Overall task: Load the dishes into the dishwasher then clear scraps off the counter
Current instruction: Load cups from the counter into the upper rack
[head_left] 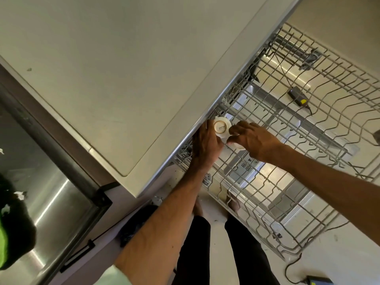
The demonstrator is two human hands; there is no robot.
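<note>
Your left hand (205,144) curls round the upturned white cup (219,127), which sits in the corner of the pulled-out wire rack (308,153) just under the counter (123,79) edge; the fingertips are hidden behind the cup. Your right hand (255,141) pinches a white piece (239,146) just beside it (same cup or a second dish, hard to tell), mostly covered by your fingers
</note>
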